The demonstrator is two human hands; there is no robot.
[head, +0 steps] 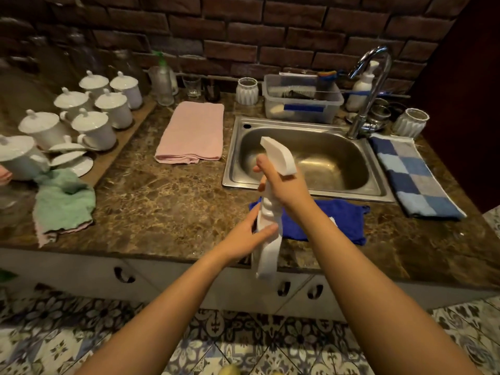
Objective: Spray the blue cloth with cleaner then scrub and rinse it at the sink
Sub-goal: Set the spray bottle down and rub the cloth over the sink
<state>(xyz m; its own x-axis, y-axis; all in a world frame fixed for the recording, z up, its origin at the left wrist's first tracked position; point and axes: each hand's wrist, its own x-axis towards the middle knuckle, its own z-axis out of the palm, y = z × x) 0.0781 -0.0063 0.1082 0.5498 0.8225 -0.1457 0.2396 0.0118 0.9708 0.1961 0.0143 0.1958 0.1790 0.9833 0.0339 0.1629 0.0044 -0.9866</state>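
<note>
The right hand's fingers [263, 166] wrap the neck of the white spray bottle [266, 209], just below its trigger head. The right hand [281, 185] grasps firmly. The left hand [251, 234] clasps the bottle body lower down, thumb across the front. The bottle is held tilted, nozzle up and away from the person, above the counter edge.

The blue cloth [341, 220] lies flat on the marble countertop [176, 198], directly below the bottle and just in front of the steel sink [311, 123]. A pink towel [192, 133] lies left of the sink and a checked towel [414, 174] lies right of it.
</note>
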